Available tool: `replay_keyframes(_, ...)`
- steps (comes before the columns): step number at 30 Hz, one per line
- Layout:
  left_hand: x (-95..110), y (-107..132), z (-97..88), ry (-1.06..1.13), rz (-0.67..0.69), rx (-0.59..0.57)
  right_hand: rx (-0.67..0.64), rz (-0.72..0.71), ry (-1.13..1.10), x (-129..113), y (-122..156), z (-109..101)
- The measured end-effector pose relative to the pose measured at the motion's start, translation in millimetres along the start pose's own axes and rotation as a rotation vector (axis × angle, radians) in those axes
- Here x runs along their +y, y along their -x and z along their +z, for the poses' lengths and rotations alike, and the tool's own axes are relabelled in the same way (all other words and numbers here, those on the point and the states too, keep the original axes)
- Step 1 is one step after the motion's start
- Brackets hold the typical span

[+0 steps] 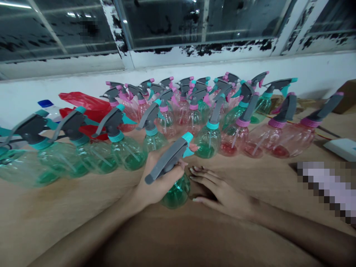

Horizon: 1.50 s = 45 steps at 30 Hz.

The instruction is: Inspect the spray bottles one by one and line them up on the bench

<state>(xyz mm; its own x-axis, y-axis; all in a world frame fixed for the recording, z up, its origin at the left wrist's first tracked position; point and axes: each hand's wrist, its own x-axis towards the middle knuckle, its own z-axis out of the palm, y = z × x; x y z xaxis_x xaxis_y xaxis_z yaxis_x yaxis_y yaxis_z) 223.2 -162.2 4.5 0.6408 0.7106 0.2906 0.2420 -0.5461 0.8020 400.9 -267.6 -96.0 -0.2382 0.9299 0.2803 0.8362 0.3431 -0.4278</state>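
My left hand (155,185) is wrapped around the neck of a green spray bottle (176,193) that stands on the table in front of me. Its grey trigger head with a teal nozzle shows above my fingers, and the collar is hidden behind them. To the right of the bottle, my right hand (219,193) rests low over the tabletop with fingers stretched toward the bottle's base, holding nothing. Just beyond my hands stands another green spray bottle (207,142), with a pink-collared spray bottle (233,139) beside it.
Rows of green and pink spray bottles (128,150) stretch across the wooden table (83,222). A red plastic bag (89,105) and a blue-capped bottle (48,105) lie behind them at left. A white box (342,148) and a cardboard box (346,98) are at right, below windows.
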Motion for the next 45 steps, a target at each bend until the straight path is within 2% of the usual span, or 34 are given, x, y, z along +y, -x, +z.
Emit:
replay_keyframes(14, 1.2, -1.5, -1.6, 0.037, 0.066, -0.079, 0.006, -0.005, -0.002, 0.8, 0.1, 0.6)
replay_keyframes(33, -4.4, 0.2, -0.2, 0.012, -0.015, 0.002, -0.014, 0.000, 0.031, -0.3, -0.4, 0.2)
replay_keyframes(37, -1.6, -1.1, -0.9, 0.047, 0.010, -0.037, -0.003, -0.008, 0.017, 0.1, -0.2, 0.5)
replay_keyframes(45, 1.3, 1.2, -0.2, 0.131, 0.007, -0.042, -0.009, -0.003, 0.031, -0.6, -0.5, 0.1)
